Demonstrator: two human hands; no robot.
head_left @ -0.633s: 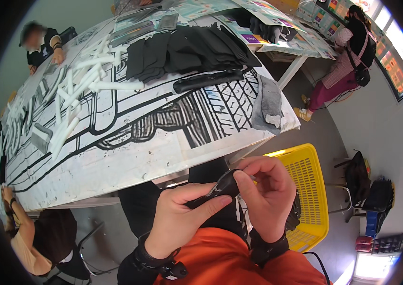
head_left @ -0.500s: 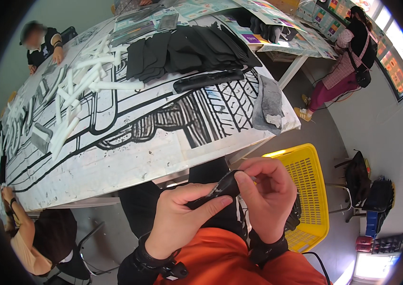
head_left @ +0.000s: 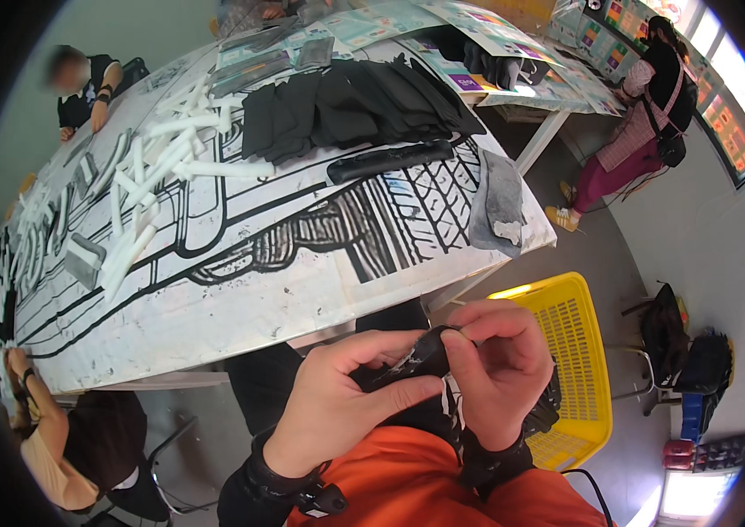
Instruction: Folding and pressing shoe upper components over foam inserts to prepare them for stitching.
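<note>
Above my lap, both hands hold a small black flexible piece (head_left: 421, 358) with a whitish, rough streak along its edge. My left hand (head_left: 337, 395) grips its left end, thumb below and fingers above. At the other end, my right hand (head_left: 500, 360) pinches the piece between thumb and fingertips; the remaining fingers are curled. Parts of the piece are hidden by my fingers. On the table (head_left: 241, 329) ahead lies a pile of flat black pieces (head_left: 346, 101), and in front of it a long black roll (head_left: 390, 162).
White tubes (head_left: 140, 189) lie heaped on the table's left. Grey cloth (head_left: 500, 202) rests by its right corner. A yellow plastic basket (head_left: 599, 369) holding dark items stands at my right. Other people sit at the left side (head_left: 83, 97) and lower left (head_left: 65, 439); another stands far right (head_left: 654, 105).
My hands and the black piece have shifted slightly downward in the picture. The piece is turned a little, showing more of its streaked edge. Both hands keep their hold.
</note>
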